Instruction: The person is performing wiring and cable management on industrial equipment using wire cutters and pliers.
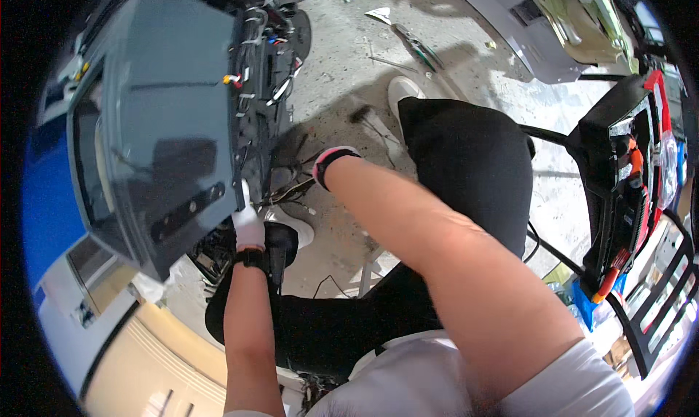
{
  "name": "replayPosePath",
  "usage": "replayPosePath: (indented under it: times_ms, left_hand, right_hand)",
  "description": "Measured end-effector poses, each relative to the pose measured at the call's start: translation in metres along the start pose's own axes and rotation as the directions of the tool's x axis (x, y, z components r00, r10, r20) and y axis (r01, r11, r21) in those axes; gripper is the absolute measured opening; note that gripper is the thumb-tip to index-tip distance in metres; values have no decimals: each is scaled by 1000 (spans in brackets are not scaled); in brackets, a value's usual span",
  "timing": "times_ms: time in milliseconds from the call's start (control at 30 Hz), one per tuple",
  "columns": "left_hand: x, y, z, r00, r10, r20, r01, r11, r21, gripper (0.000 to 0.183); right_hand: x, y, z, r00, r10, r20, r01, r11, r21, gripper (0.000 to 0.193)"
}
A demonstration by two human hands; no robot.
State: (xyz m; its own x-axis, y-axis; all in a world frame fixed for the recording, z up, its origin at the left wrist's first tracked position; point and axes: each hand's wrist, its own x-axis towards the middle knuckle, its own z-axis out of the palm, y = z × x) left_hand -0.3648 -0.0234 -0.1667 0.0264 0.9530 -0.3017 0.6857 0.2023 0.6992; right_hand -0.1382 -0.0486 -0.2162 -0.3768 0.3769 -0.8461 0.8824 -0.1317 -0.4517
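My left hand, in a white glove with a black wrist strap, is at the lower right edge of a large grey machine casing. One finger lies along that edge and the hand seems closed on it; its other fingers are hidden. My right arm reaches across to the machine's open side. Only the pink-and-white cuff of my right hand and a black band show, so its fingers cannot be seen. Nearest to it are loose wires low down by the machine. Cables and small connectors run along the casing's exposed side.
On the floor beyond my knee lie green-handled pliers, a thin rod and a blurred dark-headed tool. At the right stands a black-and-red tool holder with orange-handled tools. Pale panels lie at the far right.
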Motion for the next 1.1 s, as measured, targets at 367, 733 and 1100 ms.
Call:
replayPosePath:
  times_ms: [367, 733, 1100]
  left_hand:
    - [-65, 32, -7, 841, -194, 505, 527, 508, -681, 18]
    - [-113, 12, -65, 779, -204, 592, 607, 483, -632, 25]
    - [-150, 10, -44, 875, 171, 452, 83, 868, -489, 37]
  right_hand:
    - [-114, -61, 51, 963, -256, 86, 267, 950, -160, 55]
    - [-183, -94, 72, 893, -422, -154, 448, 864, 230, 35]
    - [-153, -87, 60, 781, -610, -133, 625, 763, 168, 29]
